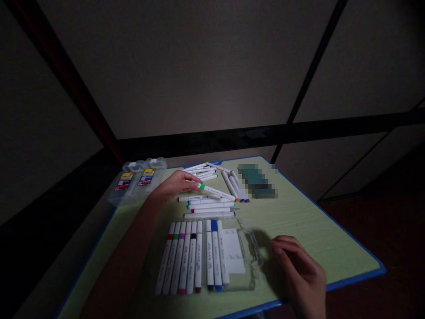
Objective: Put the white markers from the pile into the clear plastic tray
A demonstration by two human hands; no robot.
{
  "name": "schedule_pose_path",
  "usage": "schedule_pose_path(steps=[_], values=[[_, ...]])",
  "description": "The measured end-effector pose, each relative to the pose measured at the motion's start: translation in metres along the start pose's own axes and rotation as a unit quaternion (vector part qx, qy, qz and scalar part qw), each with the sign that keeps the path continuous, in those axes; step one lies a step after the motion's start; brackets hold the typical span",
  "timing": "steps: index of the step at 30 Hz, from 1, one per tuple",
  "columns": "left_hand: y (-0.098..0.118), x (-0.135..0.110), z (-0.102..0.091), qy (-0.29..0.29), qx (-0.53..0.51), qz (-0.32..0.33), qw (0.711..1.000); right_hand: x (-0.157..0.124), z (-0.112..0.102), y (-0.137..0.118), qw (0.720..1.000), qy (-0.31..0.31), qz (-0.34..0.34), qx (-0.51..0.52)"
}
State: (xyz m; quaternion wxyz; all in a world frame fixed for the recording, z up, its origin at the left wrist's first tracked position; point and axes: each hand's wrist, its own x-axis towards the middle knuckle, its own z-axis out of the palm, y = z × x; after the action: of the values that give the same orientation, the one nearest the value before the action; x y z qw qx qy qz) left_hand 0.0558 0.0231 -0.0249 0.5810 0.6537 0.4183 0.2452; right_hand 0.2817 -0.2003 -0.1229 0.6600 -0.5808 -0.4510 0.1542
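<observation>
My left hand [177, 184] is closed on one end of a white marker with a green band [215, 192], which it holds at a slant above other markers. Below it on the table, several white markers [209, 204] lie crosswise in a loose row. Nearer to me is a clear plastic case [250, 283], with several markers [184, 261] lined up side by side in its left part and a few more [217, 257] beside them. A white card [235, 252] shows in the case's right part. My right hand [300, 274] is right of the case, fingers curled with thumb near the fingertips; nothing shows in them.
Two clear cases with labels [133, 184] lie at the table's far left. More markers [204, 170] are piled toward the back. A blurred-out greenish thing [257, 180] lies at the back right. The light green table [308, 221] has a blue edge, with a wall behind.
</observation>
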Motion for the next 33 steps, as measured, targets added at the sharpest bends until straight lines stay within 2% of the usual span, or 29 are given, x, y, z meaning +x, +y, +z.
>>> schedule_pose_path(steps=[6,8,12,16,21,28,33], values=[[0.004,-0.001,0.007,-0.037,0.000,0.013,0.999,0.005,0.003,-0.008,0.998,0.015,-0.051,-0.019],[0.004,-0.002,0.009,-0.050,-0.003,0.018,0.999,0.009,0.009,-0.014,0.995,-0.012,-0.092,-0.035],[0.004,-0.001,0.013,-0.068,0.004,0.030,0.997,0.014,0.024,-0.025,0.978,-0.106,-0.156,-0.090],[0.004,0.000,0.015,-0.094,0.019,0.030,0.995,0.013,0.033,-0.025,0.965,-0.142,-0.192,-0.105],[0.000,0.002,0.017,-0.132,0.021,0.027,0.991,0.011,0.031,-0.023,0.969,-0.129,-0.187,-0.099],[0.000,0.000,0.028,-0.170,0.015,0.014,0.985,0.007,0.030,-0.022,0.967,-0.146,-0.197,-0.064],[-0.001,0.001,0.030,-0.182,-0.003,0.014,0.983,0.004,0.026,-0.022,0.967,-0.102,-0.227,-0.053]])
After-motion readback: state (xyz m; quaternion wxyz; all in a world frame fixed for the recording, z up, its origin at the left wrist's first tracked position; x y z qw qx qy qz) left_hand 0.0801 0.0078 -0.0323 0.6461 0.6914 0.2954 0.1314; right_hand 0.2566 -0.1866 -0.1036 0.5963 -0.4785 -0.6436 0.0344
